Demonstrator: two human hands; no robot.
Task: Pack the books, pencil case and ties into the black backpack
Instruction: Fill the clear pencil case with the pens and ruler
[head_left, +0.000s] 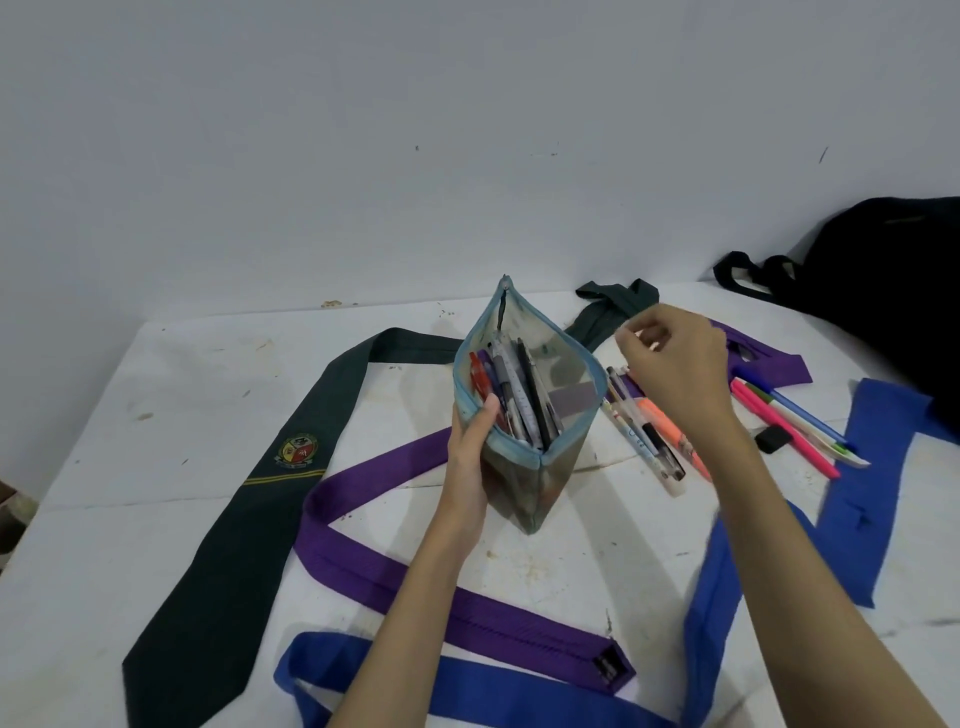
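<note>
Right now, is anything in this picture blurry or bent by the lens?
Head view: the right hand is motion-blurred at the fingers; the pencil case is fairly sharp; the wide lens bows the table edge; soft, even light, faint shadows.

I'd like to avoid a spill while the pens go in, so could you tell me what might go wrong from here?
1. The pencil case stands open and upright, steadied only by the left hand; a nudge could tip its pens out.
2. Loose pens lie on the purple tie; pulling it might scatter them.
3. The right hand hovers with fingers curled; whether it holds something I can't tell.
</note>
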